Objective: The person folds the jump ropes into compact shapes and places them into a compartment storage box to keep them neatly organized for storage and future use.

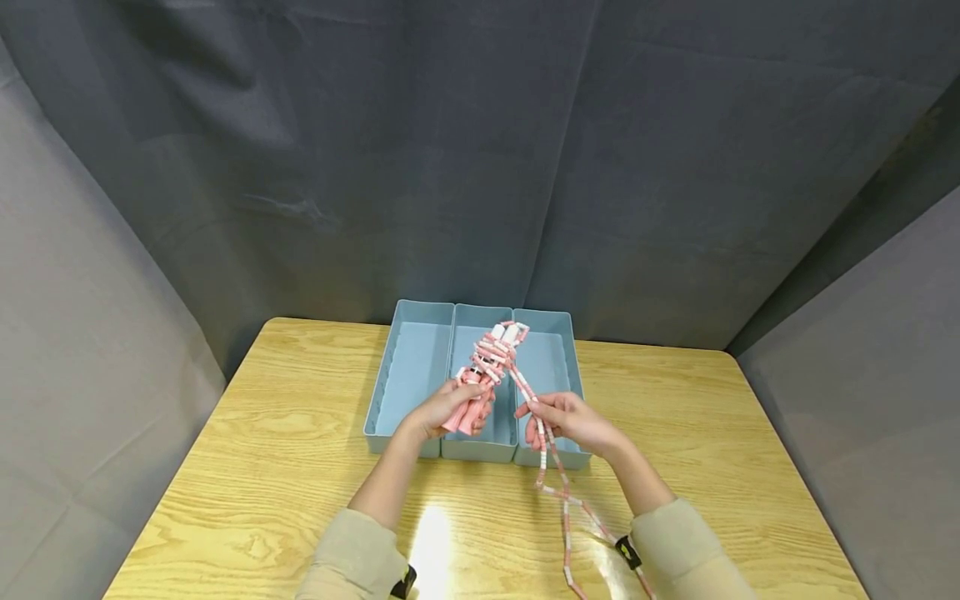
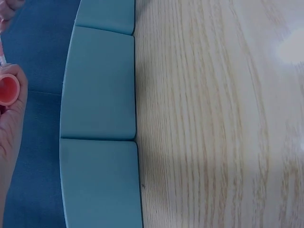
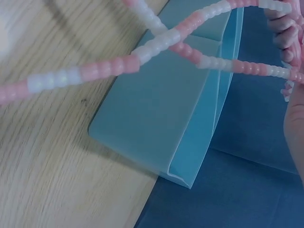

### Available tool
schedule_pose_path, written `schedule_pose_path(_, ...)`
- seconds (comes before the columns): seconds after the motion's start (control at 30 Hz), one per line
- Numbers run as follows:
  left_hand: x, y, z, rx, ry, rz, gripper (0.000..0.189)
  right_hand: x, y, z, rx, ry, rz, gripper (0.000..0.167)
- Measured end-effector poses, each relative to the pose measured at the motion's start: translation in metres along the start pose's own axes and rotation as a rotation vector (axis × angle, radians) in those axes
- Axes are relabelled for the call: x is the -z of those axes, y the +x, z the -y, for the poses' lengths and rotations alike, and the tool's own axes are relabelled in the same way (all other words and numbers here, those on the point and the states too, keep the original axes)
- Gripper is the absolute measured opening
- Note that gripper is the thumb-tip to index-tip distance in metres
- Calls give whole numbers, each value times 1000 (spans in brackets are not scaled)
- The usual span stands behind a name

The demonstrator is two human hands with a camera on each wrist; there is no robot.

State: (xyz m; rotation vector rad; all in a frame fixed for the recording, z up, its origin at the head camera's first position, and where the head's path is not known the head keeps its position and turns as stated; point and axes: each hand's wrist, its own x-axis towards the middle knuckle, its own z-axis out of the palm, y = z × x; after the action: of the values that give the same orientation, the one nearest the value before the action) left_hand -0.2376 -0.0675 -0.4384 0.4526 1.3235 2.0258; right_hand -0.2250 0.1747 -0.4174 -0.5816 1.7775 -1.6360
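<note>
A jump rope has two pink handles side by side and a pink-and-white beaded cord wound several times around them. My left hand grips the handles above the middle tray, and one handle's hollow round end faces the camera in the left wrist view. To the right, my right hand pinches the loose doubled part of the cord. From those fingers the cord hangs down over the table toward my right sleeve. Two strands of beads cross in the right wrist view, where the right hand is partly cut off.
Three blue-grey trays stand side by side on the wooden table: a left one, a middle one and a right one. A dark curtain hangs behind the table, with lighter cloth at both sides.
</note>
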Motion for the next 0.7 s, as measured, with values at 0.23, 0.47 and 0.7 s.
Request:
schedule_pose_path(0.23, 0, -1, -2, 14, 2, -7, 19, 0, -1, 4, 21, 147, 66, 27)
schedule_pose_path(0.47, 0, 0, -1, 22, 6, -18, 20, 0, -2, 5, 6, 180, 79, 27)
schedule_pose_path(0.7, 12, 8, 12, 35, -4, -66, 20, -1, -5, 7, -5, 110, 20, 26)
